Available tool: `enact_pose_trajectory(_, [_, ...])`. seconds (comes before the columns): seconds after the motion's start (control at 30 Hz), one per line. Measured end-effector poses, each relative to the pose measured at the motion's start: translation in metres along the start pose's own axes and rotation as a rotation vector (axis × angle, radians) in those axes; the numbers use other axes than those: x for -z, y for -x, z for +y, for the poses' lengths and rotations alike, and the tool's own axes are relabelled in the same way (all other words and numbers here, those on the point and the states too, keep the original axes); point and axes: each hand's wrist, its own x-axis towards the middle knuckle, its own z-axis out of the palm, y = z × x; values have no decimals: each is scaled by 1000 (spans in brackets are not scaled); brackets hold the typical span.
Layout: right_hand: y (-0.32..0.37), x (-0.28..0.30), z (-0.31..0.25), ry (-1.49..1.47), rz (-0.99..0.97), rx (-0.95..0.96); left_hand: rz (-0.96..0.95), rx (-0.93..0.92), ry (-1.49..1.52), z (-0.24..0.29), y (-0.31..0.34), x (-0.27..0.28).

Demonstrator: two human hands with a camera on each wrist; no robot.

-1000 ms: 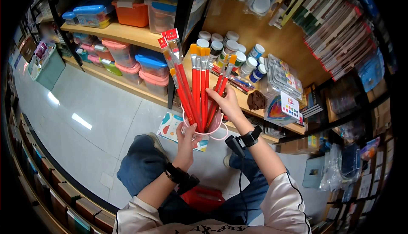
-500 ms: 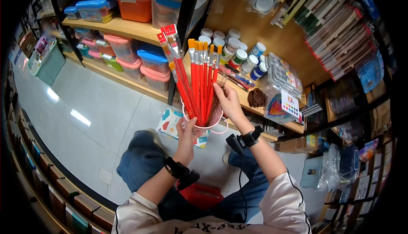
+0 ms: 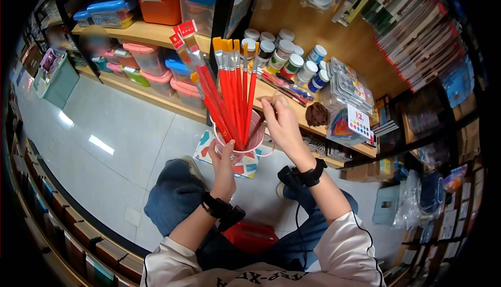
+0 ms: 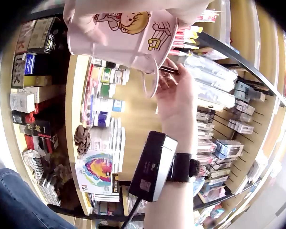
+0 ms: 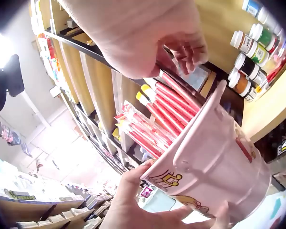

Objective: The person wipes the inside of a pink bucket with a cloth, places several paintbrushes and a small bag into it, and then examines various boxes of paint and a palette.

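Observation:
My left hand [image 3: 223,164] holds a small pink bucket [image 5: 219,162] by its side; a cartoon figure is printed on its wall. Red-handled paintbrushes [image 3: 237,94] stand in it with bristles up, leaning to the left, some in clear wrap with red tags. At the bucket's right rim, my right hand [image 3: 282,122] pinches a thin dark stick [image 5: 186,90] whose lower end goes down inside the bucket. In the left wrist view the stick [image 4: 168,70] shows between the right fingertips; its upper end is hidden by the hand.
Paint jars [image 3: 284,52], loose brushes [image 3: 292,95], a brown crumpled item [image 3: 317,115] and stacked paint sets [image 3: 350,86] sit on the wooden shelf ahead. Lidded plastic boxes [image 3: 146,57] fill the left shelves. A patterned sheet [image 3: 203,148] lies below the bucket.
My right hand has left the red brushes at the bucket's right and now pinches the dark stick. The bucket and brushes have shifted a little left, and the right-hand brushes stand closer to the others.

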Motion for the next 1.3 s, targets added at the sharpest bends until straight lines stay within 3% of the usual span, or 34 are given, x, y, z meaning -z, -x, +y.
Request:
enact_pose_trajectory(0.03, [1,-1,6,2,4,-5,-3,5,-4,-1,0,0])
enact_pose_trajectory(0.1, [5,-2,16,15,-203,-226,0,9,35,-3,-1,1])
enact_pose_trajectory(0.17, [6,0,24,-8,-235,-170,9,35,22,-2,-1,1])
enact_pose_trajectory(0.23, [5,8,10,-80,-322,-342,23,57,14,-1,-1,2])
enact_pose_trajectory(0.27, [8,4,36,-217,-267,-267,27,34,15,0,1,3])
enact_pose_trajectory(0.3, [4,10,36,-233,-216,-440,32,10,16,1,1,3])
enact_pose_trajectory(0.37, [-6,16,52,-277,-163,-483,49,0,14,6,1,4])
enact_pose_trajectory(0.43, [-5,7,109,-52,-84,-390,59,-20,-3,7,-1,11])
enact_pose_trajectory(0.57, [1,6,186,496,-154,-228,-26,-175,-98,-15,-13,42])
enact_pose_trajectory(0.6, [1,6,200,566,-150,-215,43,-12,7,3,-9,26])
enact_pose_trajectory(0.67, [-3,7,219,641,-115,-196,70,27,32,8,-10,25])
enact_pose_trajectory(0.83, [-13,6,236,793,-200,-234,135,73,22,13,-12,26])
enact_pose_trajectory(0.97, [-13,6,246,948,-263,-134,95,76,55,13,-13,32])
enact_pose_trajectory(1.03, [-12,7,242,909,-323,-279,91,89,64,14,-12,34])
enact_pose_trajectory(1.1, [-14,7,238,923,-319,-187,90,99,79,7,-13,38])
enact_pose_trajectory(1.17, [-16,12,222,948,-544,-331,-10,-56,-128,-7,-19,44])
enact_pose_trajectory(1.23, [-14,19,202,916,-494,-225,3,-67,-142,-4,-18,38])
enact_pose_trajectory(1.3, [-16,30,183,846,-328,24,16,-88,-103,-6,-18,33])
